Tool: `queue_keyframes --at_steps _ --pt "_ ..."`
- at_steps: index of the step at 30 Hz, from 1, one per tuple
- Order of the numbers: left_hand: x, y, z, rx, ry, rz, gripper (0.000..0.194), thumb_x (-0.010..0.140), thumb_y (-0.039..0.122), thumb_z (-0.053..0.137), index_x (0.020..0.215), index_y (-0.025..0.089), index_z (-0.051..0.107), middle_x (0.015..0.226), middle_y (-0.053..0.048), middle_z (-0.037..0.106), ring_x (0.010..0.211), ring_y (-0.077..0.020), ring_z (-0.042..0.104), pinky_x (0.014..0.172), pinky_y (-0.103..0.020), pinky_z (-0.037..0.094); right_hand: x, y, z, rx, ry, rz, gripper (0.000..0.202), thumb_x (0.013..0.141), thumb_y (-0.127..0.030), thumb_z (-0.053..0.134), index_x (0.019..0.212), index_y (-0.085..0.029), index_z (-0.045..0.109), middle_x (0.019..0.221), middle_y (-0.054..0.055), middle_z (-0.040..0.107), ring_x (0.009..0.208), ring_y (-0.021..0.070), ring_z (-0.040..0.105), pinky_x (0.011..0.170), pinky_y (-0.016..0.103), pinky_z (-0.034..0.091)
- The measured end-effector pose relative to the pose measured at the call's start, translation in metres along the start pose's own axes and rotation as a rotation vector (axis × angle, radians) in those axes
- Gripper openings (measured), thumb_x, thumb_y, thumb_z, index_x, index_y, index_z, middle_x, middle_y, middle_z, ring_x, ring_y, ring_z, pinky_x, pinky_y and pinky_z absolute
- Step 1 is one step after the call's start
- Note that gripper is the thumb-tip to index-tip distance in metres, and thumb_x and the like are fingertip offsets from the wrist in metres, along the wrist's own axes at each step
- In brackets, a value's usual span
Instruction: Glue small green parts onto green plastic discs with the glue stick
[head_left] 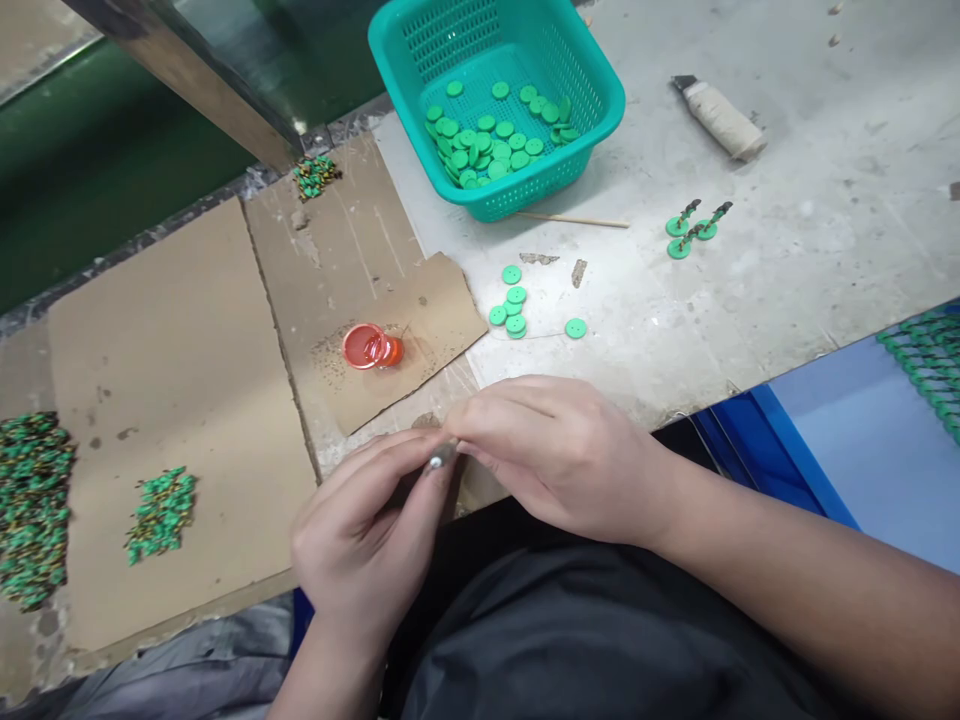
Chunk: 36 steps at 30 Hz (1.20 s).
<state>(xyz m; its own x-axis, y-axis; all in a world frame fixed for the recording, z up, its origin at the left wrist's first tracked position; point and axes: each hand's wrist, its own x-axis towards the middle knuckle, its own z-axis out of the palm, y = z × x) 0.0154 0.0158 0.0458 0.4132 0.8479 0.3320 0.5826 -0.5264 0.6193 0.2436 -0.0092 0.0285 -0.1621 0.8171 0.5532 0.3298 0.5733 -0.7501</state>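
My left hand [360, 525] is closed, with thumb and forefinger pinching a small dark piece with a shiny pale tip [440, 458]. Against those fingertips, my right hand [559, 455] is closed in a pinch too; its fingers hide whatever is in them. Just beyond the hands lie several loose green discs with small holes [515, 296]. A small red cup [364, 345] stands on a scrap of cardboard [442, 290]. Farther right are a few green discs with dark, twisted little stems standing up from them [679, 247].
A teal plastic basket [491, 205] holds many green discs. Near it are a thin wooden stick [577, 220] and a wrapped-handled blade [720, 115]. Piles of small green-and-dark pieces [34, 510] lie at left, with a smaller heap [161, 512] on the large cardboard sheet [172, 370].
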Motion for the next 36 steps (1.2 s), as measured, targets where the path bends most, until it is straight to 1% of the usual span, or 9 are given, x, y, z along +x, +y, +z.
queue_keyframes --at_steps 4,7,11,13,15,22,28,32,36 --pt "-0.0031 -0.0055 -0.0007 -0.005 -0.005 0.008 0.020 0.108 0.015 0.085 0.113 0.034 0.089 0.108 0.002 0.092 0.097 -0.0198 0.090 0.091 -0.033 0.075 -0.0004 0.0016 0.0012 0.014 -0.003 -0.038 0.027 0.118 -0.001 0.053 0.125 -0.020 0.070 0.113 0.005 0.088 0.101 0.0172 0.081 0.091 0.030 0.064" --pt "-0.0033 -0.0052 0.0002 0.002 0.019 -0.011 0.016 0.107 0.018 0.087 0.112 0.033 0.091 0.107 0.002 0.092 0.097 -0.0197 0.090 0.092 -0.033 0.074 -0.0009 0.0037 0.0012 -0.009 0.009 -0.003 0.019 0.121 -0.010 0.054 0.118 -0.023 0.068 0.104 0.003 0.085 0.092 0.0188 0.079 0.085 0.031 0.064" --pt "-0.0025 -0.0023 0.0022 -0.005 0.027 -0.043 0.015 0.107 0.020 0.088 0.114 0.032 0.092 0.111 0.000 0.092 0.098 -0.0190 0.088 0.094 -0.033 0.071 -0.0015 0.0036 -0.0029 0.055 0.206 0.154 0.009 0.123 -0.022 0.061 0.116 -0.025 0.066 0.111 0.004 0.081 0.099 0.0201 0.080 0.092 0.033 0.067" --pt "-0.0022 -0.0018 0.0019 -0.020 0.030 -0.041 0.016 0.107 0.018 0.088 0.114 0.032 0.092 0.110 0.000 0.092 0.099 -0.0174 0.087 0.094 -0.031 0.070 -0.0023 0.0035 -0.0054 0.090 0.234 0.233 0.008 0.122 -0.022 0.063 0.115 -0.025 0.065 0.110 0.003 0.079 0.099 0.0194 0.080 0.091 0.032 0.067" --pt "-0.0023 -0.0025 0.0011 -0.035 0.028 -0.014 0.020 0.107 0.015 0.087 0.116 0.032 0.091 0.111 0.001 0.091 0.100 -0.0153 0.086 0.095 -0.029 0.069 -0.0034 0.0047 -0.0069 0.116 0.170 0.235 0.009 0.121 -0.021 0.062 0.113 -0.025 0.064 0.109 0.003 0.078 0.098 0.0195 0.081 0.089 0.032 0.066" --pt "-0.0076 -0.0064 0.0017 -0.045 0.012 0.043 0.032 0.104 0.008 0.088 0.123 0.033 0.091 0.117 0.002 0.091 0.105 -0.0154 0.085 0.102 -0.031 0.068 -0.0057 0.0099 -0.0033 0.044 0.006 0.048 0.012 0.121 -0.014 0.055 0.119 -0.023 0.064 0.109 0.005 0.080 0.097 0.0207 0.079 0.088 0.032 0.061" --pt "-0.0088 -0.0044 0.0039 -0.028 0.044 0.052 0.035 0.104 0.009 0.088 0.125 0.036 0.091 0.115 0.004 0.091 0.103 -0.0161 0.085 0.100 -0.032 0.069 -0.0060 0.0069 -0.0005 -0.025 -0.032 0.041 0.013 0.124 -0.022 0.053 0.119 -0.024 0.065 0.101 0.003 0.078 0.095 0.0216 0.075 0.086 0.033 0.057" --pt "-0.0091 -0.0053 0.0043 -0.031 0.045 0.062 0.036 0.102 0.008 0.089 0.124 0.036 0.091 0.116 0.005 0.091 0.104 -0.0156 0.086 0.102 -0.031 0.069 -0.0058 0.0057 -0.0003 -0.010 -0.026 0.034 0.011 0.122 -0.016 0.055 0.122 -0.022 0.065 0.106 0.004 0.079 0.095 0.0199 0.075 0.086 0.032 0.057" --pt "-0.0091 -0.0060 0.0046 -0.036 0.048 0.076 0.036 0.103 0.007 0.088 0.124 0.035 0.091 0.116 0.006 0.091 0.104 -0.0139 0.085 0.104 -0.029 0.068 -0.0044 0.0049 0.0000 -0.016 -0.036 0.042 0.013 0.122 -0.016 0.054 0.117 -0.023 0.063 0.100 0.001 0.076 0.087 0.0182 0.070 0.080 0.031 0.053"
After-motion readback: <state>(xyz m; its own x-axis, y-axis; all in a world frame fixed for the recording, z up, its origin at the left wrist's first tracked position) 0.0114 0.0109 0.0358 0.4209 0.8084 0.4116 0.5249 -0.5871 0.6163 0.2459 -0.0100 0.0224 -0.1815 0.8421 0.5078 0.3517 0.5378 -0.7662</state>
